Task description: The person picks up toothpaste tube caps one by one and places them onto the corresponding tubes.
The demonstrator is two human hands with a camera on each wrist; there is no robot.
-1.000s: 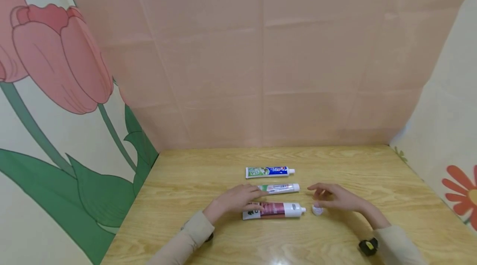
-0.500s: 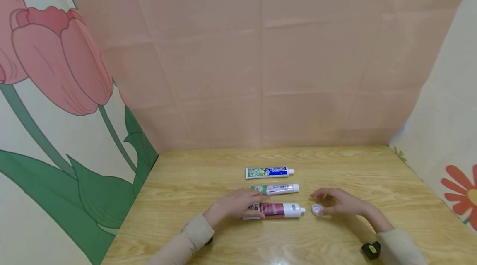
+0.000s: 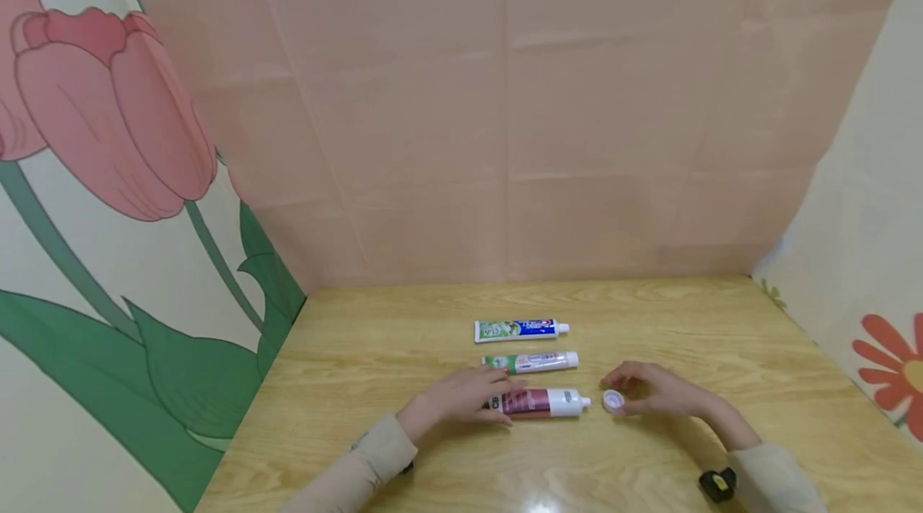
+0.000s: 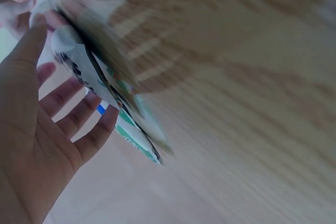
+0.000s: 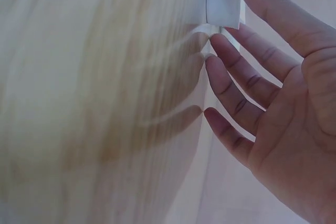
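Note:
On the wooden table lies a maroon and white toothpaste tube (image 3: 537,402) with its bare nozzle facing right. My left hand (image 3: 457,397) holds its left end, thumb along the near side and fingers over the far side. In the left wrist view the tube's white end (image 4: 84,69) shows between thumb and fingers. Right of the nozzle, a small round white cap (image 3: 613,401) is on the table, hollow side up. My right hand (image 3: 656,391) holds the cap between thumb and fingers. In the right wrist view the white cap (image 5: 223,4) is beside the thumb tip.
A green and white toothpaste tube (image 3: 537,362) lies just behind the maroon one. Farther back is a blue and green toothpaste tube (image 3: 519,329). A pink cloth backdrop (image 3: 505,136) rises at the table's far edge (image 3: 404,290).
My left hand has settled over the maroon tube's left end, its thumb now along the near side. The right hand has lowered slightly onto the cap, whose hollow side now shows.

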